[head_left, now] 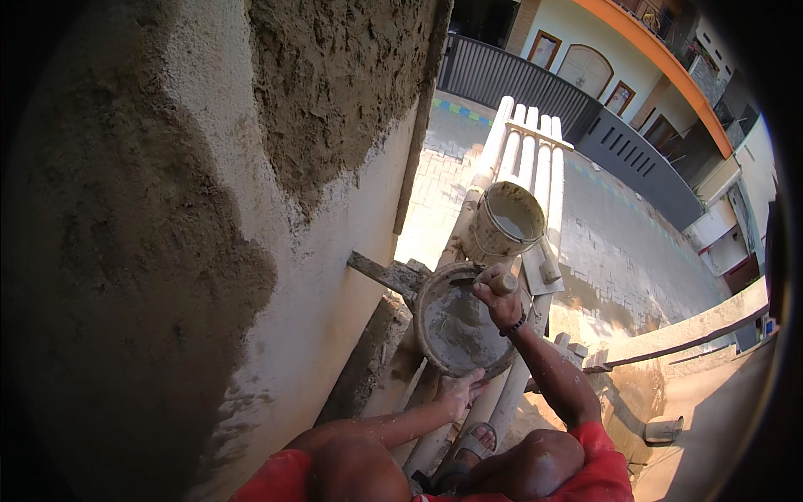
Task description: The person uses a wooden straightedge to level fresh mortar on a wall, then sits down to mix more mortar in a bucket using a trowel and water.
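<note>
A round basin [425, 322] of wet grey mortar rests on the bamboo poles in front of me. My left hand [458, 395] grips its near rim, fingers partly hidden beneath the edge. Over the basin's right side, my right hand [502, 308] is closed around the thick round handle of what looks like a trowel [505, 284]. The blade is hidden below the hand. Just beyond the basin stands a mortar-crusted bucket [493, 243] with grey watery content inside.
A wall [309, 276] with patches of wet mortar rises close on my left. Light poles [510, 151] form a raised platform reaching ahead, and my sandaled foot [477, 439] is on it. A wooden bar [376, 269] juts out beside the basin. Paved ground [619, 259] lies below right.
</note>
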A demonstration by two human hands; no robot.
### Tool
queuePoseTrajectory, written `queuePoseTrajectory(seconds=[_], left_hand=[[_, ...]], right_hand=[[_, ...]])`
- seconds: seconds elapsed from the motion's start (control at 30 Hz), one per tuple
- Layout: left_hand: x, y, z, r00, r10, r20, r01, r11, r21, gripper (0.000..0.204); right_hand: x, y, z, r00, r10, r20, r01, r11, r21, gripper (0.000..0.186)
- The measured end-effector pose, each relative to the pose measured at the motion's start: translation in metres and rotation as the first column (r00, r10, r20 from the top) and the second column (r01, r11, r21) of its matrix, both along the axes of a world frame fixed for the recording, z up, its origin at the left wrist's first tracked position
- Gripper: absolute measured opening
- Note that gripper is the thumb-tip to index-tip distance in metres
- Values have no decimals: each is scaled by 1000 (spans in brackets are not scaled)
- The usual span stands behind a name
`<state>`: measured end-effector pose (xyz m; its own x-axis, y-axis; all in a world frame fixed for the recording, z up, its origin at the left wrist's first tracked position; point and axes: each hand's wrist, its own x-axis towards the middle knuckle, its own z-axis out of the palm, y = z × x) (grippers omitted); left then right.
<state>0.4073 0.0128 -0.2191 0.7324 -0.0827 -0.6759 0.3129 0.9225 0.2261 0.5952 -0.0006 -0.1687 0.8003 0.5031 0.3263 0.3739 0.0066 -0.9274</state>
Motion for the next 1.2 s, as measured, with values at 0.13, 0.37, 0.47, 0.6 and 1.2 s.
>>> queuePoseTrajectory(seconds=[0.13, 0.37, 0.47, 0.6, 1.2], left_hand=[[-1, 5, -21, 998, 65, 4, -65, 997, -39, 28], [-10, 36, -12, 1000, 18, 17, -18, 1000, 4, 25], [-7, 61, 2, 997, -70, 42, 68, 997, 46, 26], [-12, 91, 2, 980, -169, 101, 159, 982, 99, 26], [4, 134, 6, 961, -259, 102, 227, 941, 252, 43]], right_hand=[[-5, 9, -16, 959, -143, -243, 129, 989, -73, 12], [-22, -1, 21, 857, -51, -512, 42, 999, -28, 12], [-33, -3, 61, 903, -28, -428, 53, 997, 47, 12], [-32, -4, 96, 875, 337, -348, -185, 896, 402, 22], [-10, 14, 3, 951, -74, -301, 18, 983, -185, 11]])
